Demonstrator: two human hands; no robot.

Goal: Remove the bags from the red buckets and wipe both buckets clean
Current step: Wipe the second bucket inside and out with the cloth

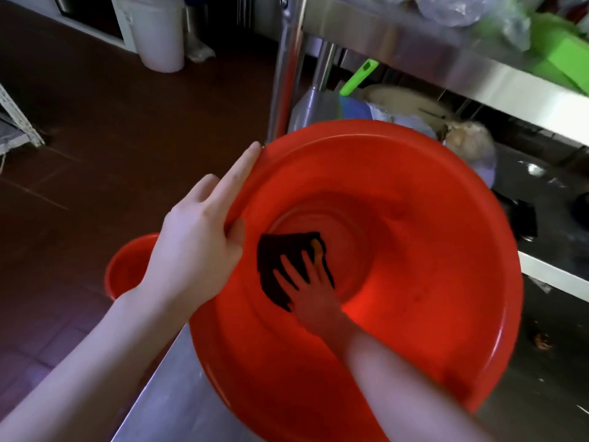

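Observation:
A large red bucket [414,314] fills the middle of the view, tilted toward me on a steel table. My left hand [197,240] grips its left rim, thumb inside and fingers stretched along the outside. Deep inside, my right hand [310,287] presses a dark cloth [280,260] flat against the bucket's lower wall with spread fingers. A second red bucket [127,266] stands lower on the left, mostly hidden behind my left forearm. No bag shows in either bucket.
The steel table [172,403] edge runs under the bucket. A steel shelf rack [446,59] with green items and plastic bags stands behind. A white bin [159,33] sits on the brown tiled floor [95,138] at the back left.

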